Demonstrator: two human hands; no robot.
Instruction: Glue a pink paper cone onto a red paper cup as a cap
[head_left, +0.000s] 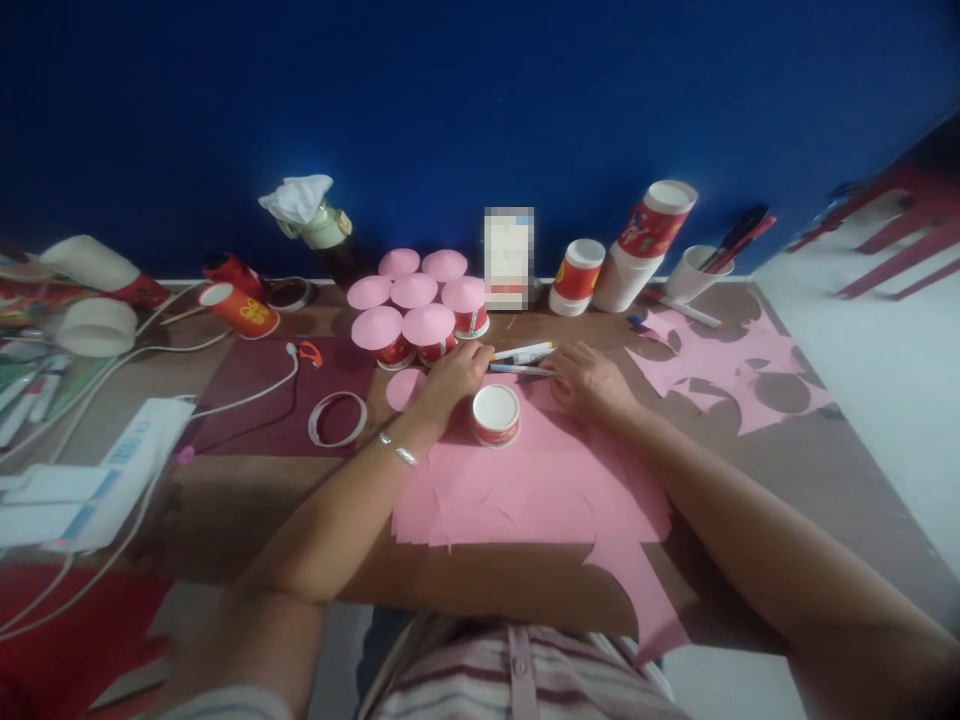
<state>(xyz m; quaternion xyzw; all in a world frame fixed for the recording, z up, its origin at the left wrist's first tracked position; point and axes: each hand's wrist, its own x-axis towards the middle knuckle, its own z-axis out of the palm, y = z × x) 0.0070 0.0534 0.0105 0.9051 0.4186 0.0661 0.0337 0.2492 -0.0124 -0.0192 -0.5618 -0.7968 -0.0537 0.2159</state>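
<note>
My left hand [466, 368]: fingers bent by one end of the pens [523, 351], can't tell if it grips | my right hand [589, 380]: fingers bent by the other end, can't tell either | pens: flat between my hands, maybe so they won't roll | little cup [496, 414]: nearer me on pink paper [517, 495], maybe to keep it close

Dim, hazy light covers the left hand [466, 370] and right hand [590, 380]. Beyond them, the blue wall [450, 110] darkens toward its upper corners, and a pixelated patch [508, 258] hides detail. Right of the hands, the floor [862, 390] looks palest, and wide-angle distortion tilts the stacked paper cups [646, 240] outward; far left, marker pens [49, 388] blur.
</note>
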